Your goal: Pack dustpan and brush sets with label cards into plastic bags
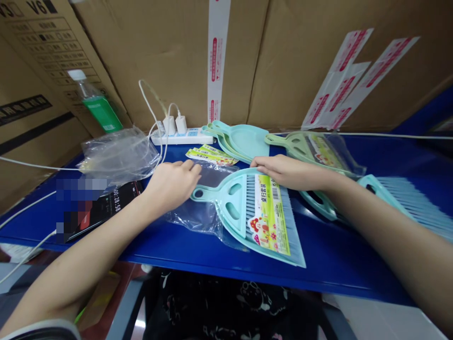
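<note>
A light-blue dustpan (223, 191) lies on the desk with a small matching brush (235, 193) set in it. A yellow printed card (271, 215) rests over the bristles. My right hand (271, 170) grips the pan's far edge, its thumb hidden. A clear plastic bag (198, 219) lies flat beneath the handle and the pan's left part. My left hand (175, 184) is closed at the bag's left edge, left of the handle; its fingertips are mostly hidden, but it appears to pinch the film.
Behind are stacked dustpans (247, 139), printed cards (208, 155) and a bagged green set (311, 148). Loose brushes (389, 196) lie right. Left are plastic bags (118, 153), a phone (118, 203), a bottle (101, 111) and a power strip (191, 137). Cardboard boxes (170, 52) back the desk.
</note>
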Action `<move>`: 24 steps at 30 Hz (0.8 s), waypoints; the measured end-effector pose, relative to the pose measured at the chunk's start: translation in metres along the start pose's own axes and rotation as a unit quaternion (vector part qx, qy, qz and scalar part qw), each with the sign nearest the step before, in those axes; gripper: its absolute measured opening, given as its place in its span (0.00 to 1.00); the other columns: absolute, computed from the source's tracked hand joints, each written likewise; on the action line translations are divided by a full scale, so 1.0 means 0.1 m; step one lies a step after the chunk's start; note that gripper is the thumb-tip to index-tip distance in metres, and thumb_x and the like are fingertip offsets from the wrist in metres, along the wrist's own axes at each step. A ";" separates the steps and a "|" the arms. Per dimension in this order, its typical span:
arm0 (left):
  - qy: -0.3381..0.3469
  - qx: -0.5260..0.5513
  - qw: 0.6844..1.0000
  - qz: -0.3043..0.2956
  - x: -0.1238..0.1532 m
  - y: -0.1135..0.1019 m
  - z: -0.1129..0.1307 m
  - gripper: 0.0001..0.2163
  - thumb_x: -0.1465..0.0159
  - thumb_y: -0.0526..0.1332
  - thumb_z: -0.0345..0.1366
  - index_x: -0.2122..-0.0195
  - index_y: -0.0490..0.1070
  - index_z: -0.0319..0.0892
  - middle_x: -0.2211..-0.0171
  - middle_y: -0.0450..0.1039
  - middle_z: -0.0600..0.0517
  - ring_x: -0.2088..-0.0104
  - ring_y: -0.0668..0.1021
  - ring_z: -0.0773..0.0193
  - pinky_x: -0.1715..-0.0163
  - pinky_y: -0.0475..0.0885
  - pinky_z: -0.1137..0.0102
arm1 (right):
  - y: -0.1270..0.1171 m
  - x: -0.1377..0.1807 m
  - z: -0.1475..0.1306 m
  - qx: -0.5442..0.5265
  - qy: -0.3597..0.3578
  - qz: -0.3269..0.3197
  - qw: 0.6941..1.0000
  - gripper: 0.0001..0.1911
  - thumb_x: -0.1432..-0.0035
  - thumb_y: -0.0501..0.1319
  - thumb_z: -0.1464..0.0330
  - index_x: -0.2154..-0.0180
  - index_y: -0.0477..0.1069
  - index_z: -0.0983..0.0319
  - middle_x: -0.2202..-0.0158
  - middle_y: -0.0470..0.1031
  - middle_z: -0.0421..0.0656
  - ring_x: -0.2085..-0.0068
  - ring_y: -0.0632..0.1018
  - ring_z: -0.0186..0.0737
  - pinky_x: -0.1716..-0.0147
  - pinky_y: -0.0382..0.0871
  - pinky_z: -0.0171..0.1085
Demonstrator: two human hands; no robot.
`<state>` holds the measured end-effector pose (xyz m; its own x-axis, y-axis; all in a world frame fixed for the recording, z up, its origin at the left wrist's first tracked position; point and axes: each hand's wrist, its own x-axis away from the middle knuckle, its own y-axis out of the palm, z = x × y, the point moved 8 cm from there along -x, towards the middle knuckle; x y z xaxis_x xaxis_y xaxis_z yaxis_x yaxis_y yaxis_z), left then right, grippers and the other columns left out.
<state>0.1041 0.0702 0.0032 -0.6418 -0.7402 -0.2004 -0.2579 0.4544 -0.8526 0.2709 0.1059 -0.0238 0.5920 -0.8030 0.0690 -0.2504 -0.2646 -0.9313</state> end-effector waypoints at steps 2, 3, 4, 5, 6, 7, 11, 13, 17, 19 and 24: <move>-0.064 -0.008 0.995 -0.076 0.01 0.09 -0.11 0.14 0.31 0.49 0.36 0.64 0.74 0.37 0.70 0.76 0.45 0.69 0.80 0.54 0.78 0.61 0.69 | 0.00 0.00 0.00 -0.004 0.003 0.001 1.000 0.14 0.37 0.41 0.62 0.67 0.61 0.56 0.69 0.74 0.46 0.69 0.73 0.43 0.69 0.64 0.41; -0.088 -0.007 0.991 -0.104 0.02 0.12 -0.16 0.15 0.31 0.49 0.37 0.62 0.74 0.37 0.68 0.77 0.44 0.68 0.81 0.53 0.77 0.63 0.69 | 0.00 0.00 0.00 -0.005 0.004 0.002 1.000 0.14 0.37 0.40 0.62 0.67 0.61 0.57 0.69 0.74 0.46 0.69 0.73 0.43 0.69 0.64 0.41; -0.106 -0.004 0.986 -0.126 0.03 0.14 -0.19 0.16 0.30 0.48 0.38 0.60 0.74 0.36 0.67 0.77 0.43 0.67 0.81 0.52 0.75 0.64 0.68 | -0.01 0.00 0.00 -0.005 0.003 0.003 1.000 0.14 0.37 0.41 0.62 0.67 0.61 0.57 0.69 0.74 0.46 0.69 0.73 0.43 0.69 0.64 0.41; -0.121 0.001 0.982 -0.145 0.05 0.16 -0.21 0.17 0.30 0.47 0.39 0.59 0.73 0.36 0.65 0.78 0.42 0.65 0.81 0.50 0.74 0.66 0.68 | -0.01 0.00 0.00 -0.005 0.002 0.003 1.000 0.14 0.37 0.41 0.62 0.67 0.61 0.57 0.69 0.74 0.46 0.68 0.73 0.43 0.68 0.64 0.41; -0.134 0.003 0.978 -0.162 0.06 0.19 -0.22 0.18 0.30 0.47 0.39 0.58 0.73 0.35 0.65 0.78 0.41 0.64 0.81 0.49 0.73 0.67 0.67 | -0.01 0.00 0.00 -0.004 0.000 0.004 1.000 0.14 0.37 0.41 0.62 0.67 0.61 0.57 0.69 0.74 0.46 0.68 0.73 0.43 0.68 0.64 0.41; -0.143 0.005 0.974 -0.178 0.08 0.21 -0.23 0.18 0.29 0.46 0.39 0.57 0.73 0.35 0.65 0.78 0.40 0.64 0.82 0.49 0.72 0.68 0.67 | -0.01 0.00 0.00 -0.003 0.001 0.003 1.000 0.13 0.37 0.41 0.63 0.67 0.61 0.57 0.69 0.74 0.46 0.68 0.73 0.43 0.68 0.64 0.41; -0.140 0.011 0.966 -0.218 0.09 0.28 -0.20 0.18 0.29 0.44 0.36 0.55 0.71 0.34 0.66 0.79 0.40 0.63 0.82 0.49 0.69 0.72 0.65 | -0.01 0.00 0.02 -0.005 0.011 0.006 1.000 0.14 0.38 0.40 0.63 0.67 0.61 0.57 0.69 0.73 0.46 0.69 0.73 0.43 0.68 0.63 0.41; -0.123 0.021 0.967 -0.223 0.09 0.28 -0.16 0.18 0.29 0.43 0.34 0.54 0.71 0.33 0.68 0.79 0.40 0.63 0.82 0.49 0.68 0.73 0.64 | -0.01 0.00 0.02 -0.005 0.008 0.009 1.000 0.13 0.38 0.41 0.63 0.67 0.61 0.57 0.69 0.73 0.46 0.69 0.73 0.43 0.68 0.63 0.41; -0.096 0.046 0.969 -0.221 0.08 0.26 -0.09 0.18 0.30 0.42 0.31 0.54 0.70 0.32 0.71 0.79 0.40 0.66 0.83 0.48 0.69 0.73 0.63 | 0.00 -0.01 -0.02 -0.003 -0.004 0.010 1.000 0.13 0.38 0.41 0.63 0.67 0.61 0.57 0.69 0.73 0.46 0.69 0.73 0.43 0.68 0.63 0.41; -0.100 0.050 0.971 -0.212 0.07 0.25 -0.09 0.18 0.31 0.42 0.30 0.52 0.70 0.32 0.72 0.78 0.41 0.67 0.83 0.48 0.70 0.73 0.63 | 0.02 0.00 -0.05 -0.004 -0.008 0.004 1.000 0.13 0.37 0.40 0.62 0.67 0.61 0.57 0.69 0.73 0.46 0.69 0.72 0.43 0.68 0.63 0.41; -0.096 0.052 0.976 -0.188 0.06 0.25 -0.08 0.18 0.35 0.44 0.26 0.51 0.69 0.32 0.73 0.78 0.42 0.69 0.82 0.51 0.71 0.73 0.65 | 0.03 -0.01 -0.09 -0.011 -0.014 -0.001 1.000 0.14 0.38 0.40 0.62 0.66 0.61 0.57 0.70 0.73 0.45 0.70 0.72 0.42 0.69 0.63 0.41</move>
<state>0.0881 0.0808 -0.0154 -0.3657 -0.9289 0.0587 -0.3688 0.0867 -0.9255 0.2631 0.1009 -0.0238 0.6135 -0.7874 0.0599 -0.2667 -0.2780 -0.9228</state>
